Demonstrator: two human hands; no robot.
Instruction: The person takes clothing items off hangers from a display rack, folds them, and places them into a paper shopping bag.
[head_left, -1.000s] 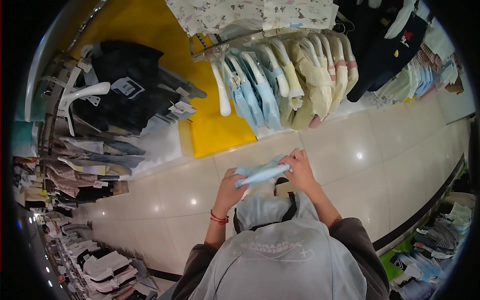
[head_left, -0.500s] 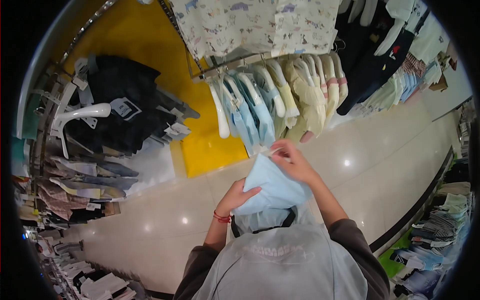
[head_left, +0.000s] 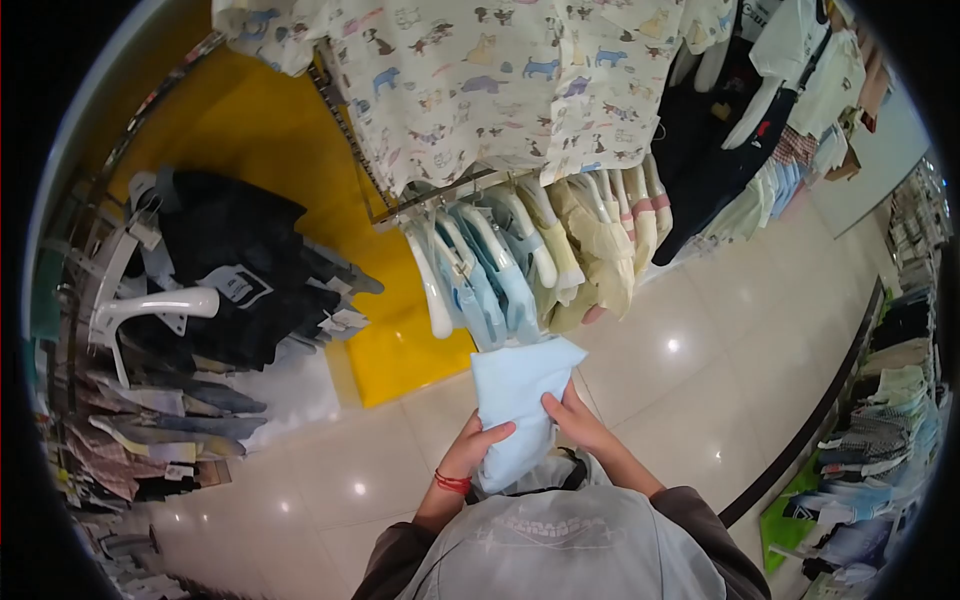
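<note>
A light blue folded cloth [head_left: 520, 400] is held up in front of my chest, between both hands. My left hand [head_left: 474, 446] grips its left edge, thumb on the front face and fingers hidden behind. On the opposite side, my right hand [head_left: 578, 418] pinches the lower right edge, thumb on top. Just beyond the cloth's upper edge hang light blue garments [head_left: 483, 300] on white hangers, with pale yellow garments [head_left: 600, 245] beside them.
Above the rack hangs a white shirt with animal prints [head_left: 500, 90]. Black garments [head_left: 240, 270] and a white hanger [head_left: 165, 305] are at the left. Dark trousers [head_left: 700, 190] hang at the right. More clothes [head_left: 870, 440] line the far right, past the tiled floor [head_left: 690, 400].
The blue cloth has gone from a bunched roll to an upright, flatter shape, its upper part now showing. My right hand has moved down its side. The view has shifted, showing more of the printed shirt.
</note>
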